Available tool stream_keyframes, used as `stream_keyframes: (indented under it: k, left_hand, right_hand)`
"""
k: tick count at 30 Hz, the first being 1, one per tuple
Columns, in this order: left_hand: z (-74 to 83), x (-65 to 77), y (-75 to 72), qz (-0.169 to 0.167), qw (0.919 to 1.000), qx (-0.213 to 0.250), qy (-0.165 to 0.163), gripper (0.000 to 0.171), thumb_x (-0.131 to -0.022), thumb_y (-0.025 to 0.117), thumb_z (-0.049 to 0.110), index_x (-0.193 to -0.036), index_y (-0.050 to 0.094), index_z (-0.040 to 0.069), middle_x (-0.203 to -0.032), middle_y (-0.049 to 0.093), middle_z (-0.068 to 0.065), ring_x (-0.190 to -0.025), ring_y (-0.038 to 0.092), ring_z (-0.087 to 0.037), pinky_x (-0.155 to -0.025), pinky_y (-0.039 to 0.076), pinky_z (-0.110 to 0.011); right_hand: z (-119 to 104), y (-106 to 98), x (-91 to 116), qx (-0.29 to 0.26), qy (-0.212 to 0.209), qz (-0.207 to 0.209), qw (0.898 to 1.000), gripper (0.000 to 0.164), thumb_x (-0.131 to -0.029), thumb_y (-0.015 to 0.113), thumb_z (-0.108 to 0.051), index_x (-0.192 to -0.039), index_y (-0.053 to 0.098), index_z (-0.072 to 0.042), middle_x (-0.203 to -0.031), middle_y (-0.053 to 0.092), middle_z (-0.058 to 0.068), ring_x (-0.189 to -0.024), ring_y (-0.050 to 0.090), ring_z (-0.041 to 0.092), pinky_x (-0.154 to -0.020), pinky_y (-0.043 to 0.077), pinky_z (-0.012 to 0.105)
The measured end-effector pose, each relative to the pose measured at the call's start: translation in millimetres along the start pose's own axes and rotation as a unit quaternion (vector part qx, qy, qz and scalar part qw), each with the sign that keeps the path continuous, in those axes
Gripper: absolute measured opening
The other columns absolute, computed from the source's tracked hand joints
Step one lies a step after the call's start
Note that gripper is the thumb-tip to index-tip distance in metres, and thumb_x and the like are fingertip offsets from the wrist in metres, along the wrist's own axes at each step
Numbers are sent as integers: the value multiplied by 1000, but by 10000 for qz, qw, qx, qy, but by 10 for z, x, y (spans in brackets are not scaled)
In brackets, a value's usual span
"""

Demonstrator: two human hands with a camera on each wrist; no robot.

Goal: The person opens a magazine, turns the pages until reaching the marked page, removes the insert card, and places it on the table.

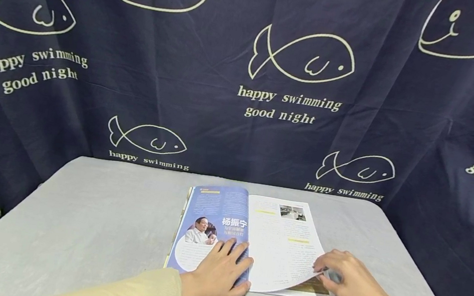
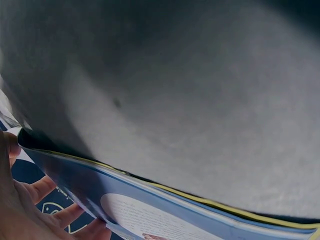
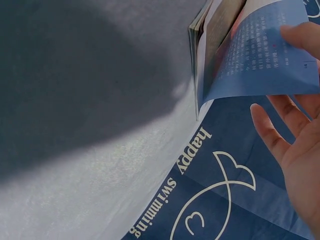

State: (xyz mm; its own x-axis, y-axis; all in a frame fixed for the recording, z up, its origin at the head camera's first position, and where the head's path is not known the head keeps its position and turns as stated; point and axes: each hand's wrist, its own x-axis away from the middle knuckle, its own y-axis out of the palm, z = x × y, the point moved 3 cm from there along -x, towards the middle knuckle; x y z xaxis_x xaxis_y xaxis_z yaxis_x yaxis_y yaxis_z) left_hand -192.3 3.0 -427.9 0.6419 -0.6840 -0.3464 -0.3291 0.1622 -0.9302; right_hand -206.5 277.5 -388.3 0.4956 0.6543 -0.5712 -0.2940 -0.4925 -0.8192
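Note:
An open magazine (image 1: 266, 243) lies on the table. Its left page (image 1: 210, 210) is blue, with a round portrait photo and large white Chinese characters; the right page (image 1: 273, 249) is white with text and a small photo. My left hand (image 1: 221, 275) rests spread on the left page beside the spine. At the lower right corner, my right hand (image 1: 350, 280) pinches the page, which curves up off the sheets below. In the right wrist view, the thumb (image 3: 300, 37) presses the blue back of the lifted page (image 3: 250, 65). A brown picture shows under it in the head view.
The table (image 1: 86, 218) has a pale grey cover. Dark blue curtains (image 1: 209, 88) printed with fish outlines and lettering hang behind it and along both sides.

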Motion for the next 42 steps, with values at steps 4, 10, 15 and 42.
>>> stream_keyframes:
  k: [4,10,15,42]
  left_hand:
    - [0,0,3,-126,9999,27,-35,38,-88,44,49,-113,54,21,-126,50,-8,-113,50,-33,-88,39,-43]
    - [6,-5,-3,-131,9999,21,-23,48,-86,43,58,-114,54,21,-125,51,-8,-111,51,-33,-88,39,-43]
    - [18,-13,-9,-56,10000,-42,33,54,-84,43,62,-116,53,20,-122,52,-9,-105,52,-30,-86,39,-41]
    - [78,-99,0,-347,9992,-192,-22,63,-82,39,69,-116,54,18,-118,57,-9,-96,55,-31,-78,37,-40]
  right_hand:
    - [6,-9,-16,6,-84,136,9999,29,-56,75,-6,-79,65,-21,-79,62,-15,-73,57,4,-72,35,17]
    - [10,-31,-53,-61,-141,285,9995,29,-56,75,-5,-80,65,-19,-79,63,-14,-73,57,4,-73,37,18]
    - [9,-47,-75,-118,-192,363,9991,31,-55,75,-4,-80,65,-20,-80,63,-13,-73,58,5,-73,37,19]
    - [-40,-121,-191,-227,-223,804,9963,22,-64,72,-9,-84,68,-16,-85,67,-6,-81,58,6,-81,33,17]
